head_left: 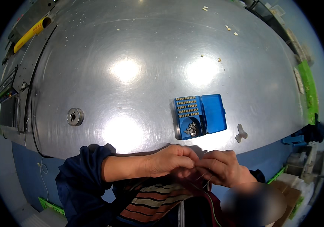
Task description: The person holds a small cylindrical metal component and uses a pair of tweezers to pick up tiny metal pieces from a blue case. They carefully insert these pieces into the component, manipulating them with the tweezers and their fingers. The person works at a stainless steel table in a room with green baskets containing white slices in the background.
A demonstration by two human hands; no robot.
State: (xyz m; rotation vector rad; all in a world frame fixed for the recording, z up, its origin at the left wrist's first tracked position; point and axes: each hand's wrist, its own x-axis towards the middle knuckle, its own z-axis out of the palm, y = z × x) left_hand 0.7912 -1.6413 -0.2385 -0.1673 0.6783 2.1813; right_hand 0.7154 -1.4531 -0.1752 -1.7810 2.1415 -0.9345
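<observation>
My left hand (175, 160) and my right hand (222, 166) meet at the near edge of the metal table (158, 90), fingertips pinched together. Whatever lies between them is too small or hidden to make out. Thin pale strands (207, 181) show just below the right fingers; I cannot tell whether they are held. Beyond the hands lies an open blue plastic box (202, 113), its lid folded to the right. Rows of small brass-coloured pieces (187, 106) fill its slots, and loose grey metal bits (190, 129) sit in its round hollow.
A round metal part with a central hole (75, 117) lies to the left, and a flat three-armed metal piece (241, 133) to the right. A black cable (33, 125) runs down the left side near a dark device (9, 89). A yellow tube (29, 36) lies far left.
</observation>
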